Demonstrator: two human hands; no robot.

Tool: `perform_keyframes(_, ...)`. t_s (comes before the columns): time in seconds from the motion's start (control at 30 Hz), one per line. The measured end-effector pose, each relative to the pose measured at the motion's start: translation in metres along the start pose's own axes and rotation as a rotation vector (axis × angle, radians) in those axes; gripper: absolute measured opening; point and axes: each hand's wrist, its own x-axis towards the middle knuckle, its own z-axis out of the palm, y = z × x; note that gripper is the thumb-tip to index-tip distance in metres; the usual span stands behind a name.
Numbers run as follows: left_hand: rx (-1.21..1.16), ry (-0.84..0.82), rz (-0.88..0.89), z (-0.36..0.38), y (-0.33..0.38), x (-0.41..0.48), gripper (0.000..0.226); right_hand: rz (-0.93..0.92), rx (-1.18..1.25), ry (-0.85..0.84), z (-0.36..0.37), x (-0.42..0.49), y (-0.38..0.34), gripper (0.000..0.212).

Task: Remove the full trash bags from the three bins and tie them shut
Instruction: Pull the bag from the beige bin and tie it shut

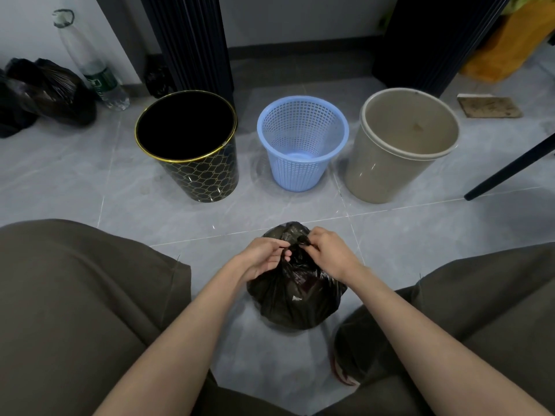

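Both my left hand (260, 260) and right hand (328, 254) pinch the neck of the bag (295, 300), lower centre of the frame; I should pull the ends apart evenly to cinch the knot.

The trash bag (295, 298) is thin black plastic, glossy and crinkled. The black bin (207, 178) has a shiny patterned wall and a gold, metal-looking rim. The blue basket (300, 166) is smooth perforated plastic. The beige bin (381, 175) is matt plastic. The floor (90, 181) is polished, marbled grey tile.
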Motion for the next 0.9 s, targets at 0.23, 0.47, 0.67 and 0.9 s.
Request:
perform_keyframes(0.23,0.137,-0.147,-0.034,-0.003,-0.013,0.003,0.024,0.178,0.334,-0.042,0.007,-0.002,-0.004,0.025)
perform_keyframes(0.47,0.080,0.167,0.044,0.003,-0.013,0.006,0.020,0.406,0.752,-0.016,0.007,-0.003,-0.004,0.030)
perform_keyframes(0.67,0.196,0.506,0.073,-0.015,-0.023,0.013,0.021,0.641,0.898,0.070,0.008,-0.010,0.010,0.038)
perform_keyframes(0.9,0.102,0.514,0.072,-0.019,-0.028,0.019,0.023,0.826,1.074,0.185,0.014,-0.012,0.021,0.034)
